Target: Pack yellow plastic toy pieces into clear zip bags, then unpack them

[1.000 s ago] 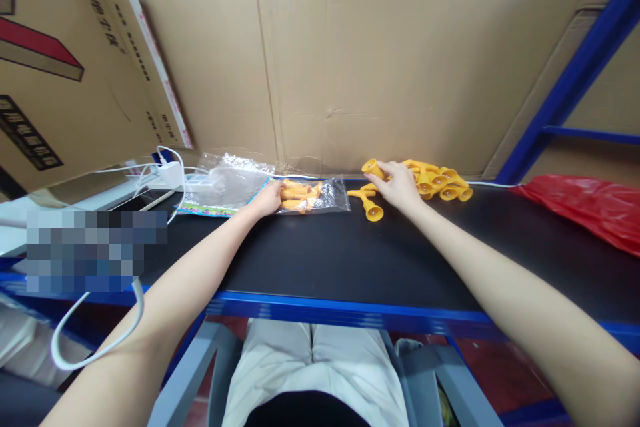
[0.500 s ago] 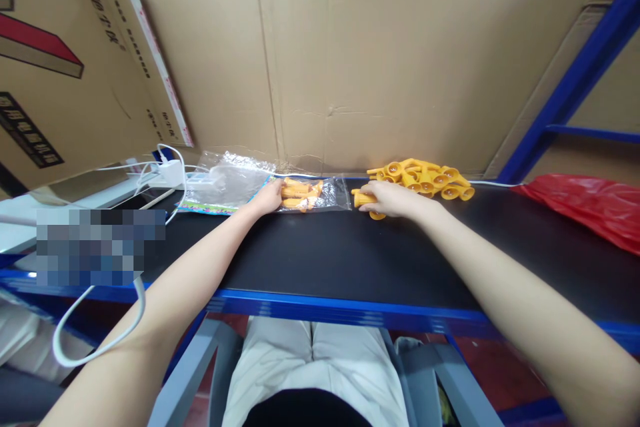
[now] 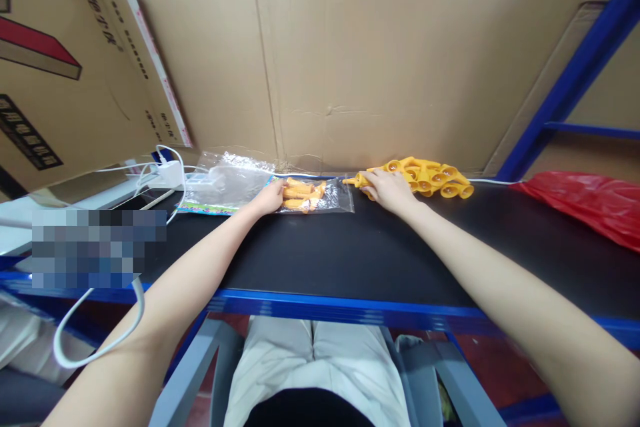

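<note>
My left hand (image 3: 271, 197) is closed on the near end of a clear plastic bag (image 3: 343, 199), which lies on the black tabletop. Inside the bag are several orange-yellow plastic pieces (image 3: 299, 192). Over on the right, my right hand (image 3: 391, 189) has its fingers bent around a yellow plastic piece (image 3: 357, 179), whose thin tip points left toward the bag's mouth. Behind and beside that hand is a pile of yellow plastic pieces (image 3: 430, 175) with round, cup-like ends. The fingers partly hide the piece in my right hand.
Flat clear bags (image 3: 227, 183) with a coloured strip lie left of my left hand. A white charger (image 3: 170, 175) with cables stands farther left. Red plastic sheeting (image 3: 580, 203) covers the right side. Cardboard (image 3: 350, 67) walls the back; a blue beam (image 3: 350, 307) edges the front.
My right hand has shifted slightly back and left over the yellow pieces, and the piece in it now points its thin tip left. My left hand stays on the bag.
</note>
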`<act>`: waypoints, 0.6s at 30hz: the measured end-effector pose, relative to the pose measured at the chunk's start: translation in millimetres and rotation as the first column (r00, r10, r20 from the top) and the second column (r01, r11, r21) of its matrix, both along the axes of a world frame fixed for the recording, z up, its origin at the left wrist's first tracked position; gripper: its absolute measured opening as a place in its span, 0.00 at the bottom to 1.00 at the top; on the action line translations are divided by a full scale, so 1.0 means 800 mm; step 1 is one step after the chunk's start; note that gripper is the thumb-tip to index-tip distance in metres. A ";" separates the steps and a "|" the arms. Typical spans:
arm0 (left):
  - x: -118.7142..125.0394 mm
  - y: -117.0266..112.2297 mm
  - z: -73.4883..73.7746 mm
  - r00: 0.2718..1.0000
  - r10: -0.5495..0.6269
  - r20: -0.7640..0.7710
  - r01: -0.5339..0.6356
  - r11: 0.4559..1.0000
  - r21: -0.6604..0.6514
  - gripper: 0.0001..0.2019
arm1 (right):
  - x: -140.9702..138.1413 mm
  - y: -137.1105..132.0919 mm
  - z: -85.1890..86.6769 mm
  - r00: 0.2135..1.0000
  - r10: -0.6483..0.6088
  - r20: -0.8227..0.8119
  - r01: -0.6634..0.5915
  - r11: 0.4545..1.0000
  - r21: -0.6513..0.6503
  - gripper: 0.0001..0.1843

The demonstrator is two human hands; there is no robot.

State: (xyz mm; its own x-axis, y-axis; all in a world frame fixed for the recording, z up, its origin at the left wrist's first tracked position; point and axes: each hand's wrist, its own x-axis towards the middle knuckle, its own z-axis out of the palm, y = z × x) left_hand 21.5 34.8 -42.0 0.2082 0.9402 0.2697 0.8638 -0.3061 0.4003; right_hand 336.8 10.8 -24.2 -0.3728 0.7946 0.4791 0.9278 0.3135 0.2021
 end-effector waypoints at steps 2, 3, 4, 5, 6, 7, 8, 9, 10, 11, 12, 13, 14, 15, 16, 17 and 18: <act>0.001 -0.002 0.002 1.000 0.005 0.004 -0.005 1.000 -0.021 0.17 | -0.001 -0.006 0.008 0.999 -0.015 -0.029 0.015 1.000 0.011 0.23; 0.002 -0.003 0.003 1.000 0.006 0.010 -0.005 0.999 -0.034 0.18 | -0.001 -0.009 0.012 0.999 -0.016 -0.037 0.016 1.000 0.008 0.23; 0.003 -0.004 0.004 1.000 0.005 0.020 -0.004 0.999 -0.047 0.18 | -0.002 -0.013 0.017 0.999 -0.013 -0.037 0.013 1.000 -0.003 0.24; 0.004 -0.006 0.004 0.999 0.002 0.033 0.000 0.998 -0.058 0.18 | -0.003 -0.017 0.021 1.000 -0.007 -0.027 0.007 1.000 -0.024 0.24; 0.006 -0.007 0.005 0.999 -0.001 0.048 0.004 0.998 -0.068 0.18 | -0.005 -0.021 0.024 1.000 -0.001 -0.009 0.000 0.998 -0.060 0.25; 0.007 -0.008 0.005 0.998 -0.002 0.063 0.007 0.997 -0.075 0.18 | -0.007 -0.026 0.026 1.000 0.010 0.017 -0.008 0.994 -0.108 0.25; 0.008 -0.009 0.005 0.997 -0.003 0.079 0.009 0.997 -0.083 0.19 | -0.011 -0.030 0.028 0.999 0.026 0.044 -0.019 0.987 -0.163 0.26; 0.009 -0.010 0.005 0.995 -0.004 0.097 0.013 0.996 -0.092 0.19 | -0.015 -0.035 0.029 0.997 0.045 0.069 -0.029 0.976 -0.216 0.27; 0.011 -0.012 0.005 0.993 -0.006 0.115 0.018 0.995 -0.102 0.19 | -0.019 -0.040 0.030 0.994 0.069 0.089 -0.043 0.964 -0.263 0.28; 0.013 -0.013 0.004 0.991 -0.011 0.133 0.026 0.993 -0.113 0.19 | -0.025 -0.044 0.031 0.990 0.098 0.102 -0.063 0.951 -0.302 0.27; 0.015 -0.015 0.004 0.988 -0.015 0.153 0.035 0.992 -0.124 0.19 | -0.030 -0.048 0.031 0.986 0.129 0.109 -0.087 0.940 -0.330 0.25; 0.018 -0.017 0.005 0.984 -0.019 0.176 0.044 0.989 -0.139 0.19 | -0.035 -0.052 0.031 0.981 0.157 0.113 -0.110 0.931 -0.347 0.21; 0.021 -0.019 0.005 0.979 -0.019 0.203 0.052 0.986 -0.158 0.19 | -0.039 -0.055 0.031 0.977 0.179 0.114 -0.129 0.926 -0.355 0.17; 0.023 -0.022 0.005 0.972 -0.016 0.236 0.061 0.981 -0.183 0.19 | -0.043 -0.058 0.031 0.974 0.198 0.112 -0.147 0.924 -0.353 0.13; 0.026 -0.024 0.006 0.962 -0.010 0.274 0.072 0.974 -0.215 0.19 | -0.046 -0.060 0.032 0.971 0.213 0.105 -0.165 0.925 -0.342 0.10; 0.028 -0.025 0.006 0.950 -0.005 0.313 0.085 0.966 -0.244 0.20 | -0.047 -0.061 0.032 0.970 0.224 0.097 -0.182 0.928 -0.325 0.09; 0.030 -0.026 0.006 0.939 -0.004 0.345 0.099 0.960 -0.260 0.20 | -0.048 -0.061 0.033 0.969 0.231 0.082 -0.196 0.932 -0.306 0.08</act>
